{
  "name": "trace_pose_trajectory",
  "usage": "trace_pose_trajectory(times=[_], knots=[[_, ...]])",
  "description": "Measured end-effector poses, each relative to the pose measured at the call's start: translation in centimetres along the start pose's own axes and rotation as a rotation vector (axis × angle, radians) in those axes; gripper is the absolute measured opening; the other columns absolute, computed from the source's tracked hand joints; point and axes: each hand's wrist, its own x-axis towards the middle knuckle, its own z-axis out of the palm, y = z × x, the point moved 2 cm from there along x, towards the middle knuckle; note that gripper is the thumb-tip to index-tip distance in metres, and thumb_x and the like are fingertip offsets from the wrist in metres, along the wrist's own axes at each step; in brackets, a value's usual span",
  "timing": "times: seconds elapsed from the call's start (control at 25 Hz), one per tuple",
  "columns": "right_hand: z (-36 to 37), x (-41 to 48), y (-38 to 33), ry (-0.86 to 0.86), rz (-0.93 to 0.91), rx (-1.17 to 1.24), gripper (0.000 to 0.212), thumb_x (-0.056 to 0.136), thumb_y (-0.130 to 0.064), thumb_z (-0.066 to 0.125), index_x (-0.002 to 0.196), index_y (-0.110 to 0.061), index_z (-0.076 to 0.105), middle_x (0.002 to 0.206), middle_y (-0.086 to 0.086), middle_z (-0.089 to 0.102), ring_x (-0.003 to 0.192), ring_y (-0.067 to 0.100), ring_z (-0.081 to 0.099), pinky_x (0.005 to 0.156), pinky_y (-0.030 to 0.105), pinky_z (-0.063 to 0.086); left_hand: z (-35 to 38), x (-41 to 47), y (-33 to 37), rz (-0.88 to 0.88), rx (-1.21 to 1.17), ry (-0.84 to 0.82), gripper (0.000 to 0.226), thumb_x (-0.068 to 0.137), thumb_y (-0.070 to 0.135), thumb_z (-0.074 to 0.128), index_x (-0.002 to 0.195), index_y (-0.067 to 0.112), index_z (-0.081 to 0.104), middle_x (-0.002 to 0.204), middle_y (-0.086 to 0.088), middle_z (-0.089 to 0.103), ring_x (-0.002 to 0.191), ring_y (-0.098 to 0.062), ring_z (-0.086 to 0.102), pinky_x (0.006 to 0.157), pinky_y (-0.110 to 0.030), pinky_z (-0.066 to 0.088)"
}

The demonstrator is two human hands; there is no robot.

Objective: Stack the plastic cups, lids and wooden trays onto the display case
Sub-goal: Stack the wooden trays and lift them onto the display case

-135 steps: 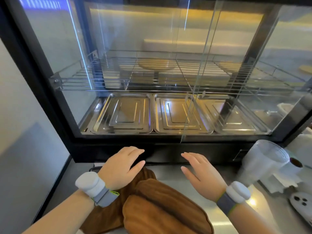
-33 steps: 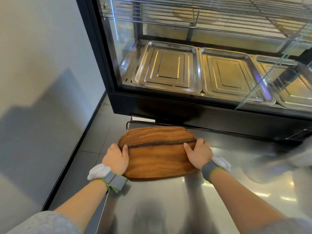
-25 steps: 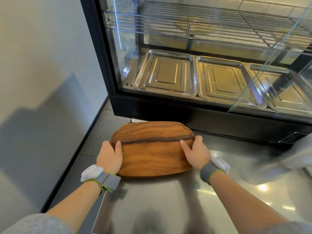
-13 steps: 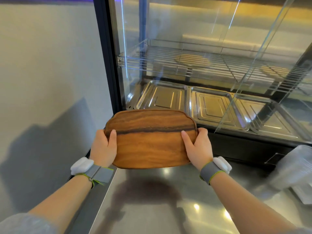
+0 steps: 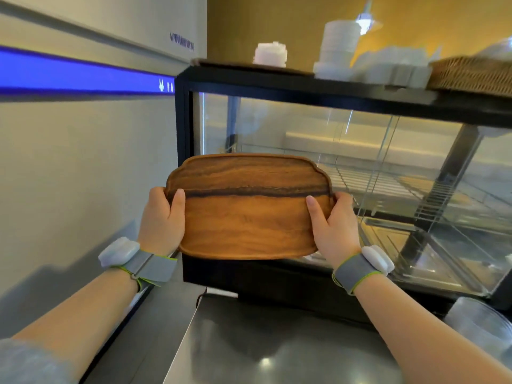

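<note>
I hold a stack of brown wooden trays [image 5: 249,206] in the air in front of the black glass display case [image 5: 304,84]. My left hand [image 5: 162,220] grips the stack's left edge and my right hand [image 5: 333,225] grips its right edge. The trays are level with the case's glass front, below its top. On the top of the case stand a short white stack of lids [image 5: 270,54] and a taller white stack [image 5: 339,48]. A flat brown tray [image 5: 221,63] lies at the top's left end. Clear plastic cups [image 5: 482,328] lie on the counter at the lower right.
A wicker basket [image 5: 471,74] sits at the right end of the case top. A steel counter [image 5: 263,350] lies below my arms. A pale wall [image 5: 83,162] with a blue strip is close on the left. Inside the case are wire shelves [image 5: 388,184].
Both hands have lifted the wooden trays off the counter and raised them in front of the case. My view has tilted up, and the case top with its stacks has come into sight.
</note>
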Motion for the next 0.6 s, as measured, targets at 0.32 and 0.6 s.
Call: trace_pose_trajectory(times=[0.32, 0.6], knots=[[-0.4, 7.4, -7.9, 0.127, -0.064, -0.007, 0.045, 0.085, -0.053, 0.053, 0.111, -0.018, 0.041, 0.081, -0.018, 0.044, 0.071, 0.001, 0.047, 0.06, 0.025, 0.043, -2.7, 10.4, 5.2, 0.152, -0.148, -0.067, 0.022, 0.098, 0.034, 0.033, 0.097, 0.012, 0.034, 0.079, 0.001, 0.042, 0.081, -0.026, 0.046, 0.072, -0.038, 0.036], [-0.4, 14.0, -15.1, 0.165, -0.015, -0.095, 0.054, 0.084, -0.056, 0.053, 0.109, -0.008, 0.044, 0.093, 0.003, 0.054, 0.081, 0.023, 0.052, 0.063, 0.032, 0.041, -5.1, 20.2, 10.6, 0.146, -0.054, -0.099, 0.04, 0.095, 0.038, 0.039, 0.107, 0.0, 0.044, 0.103, -0.017, 0.049, 0.095, -0.033, 0.047, 0.078, -0.037, 0.033]])
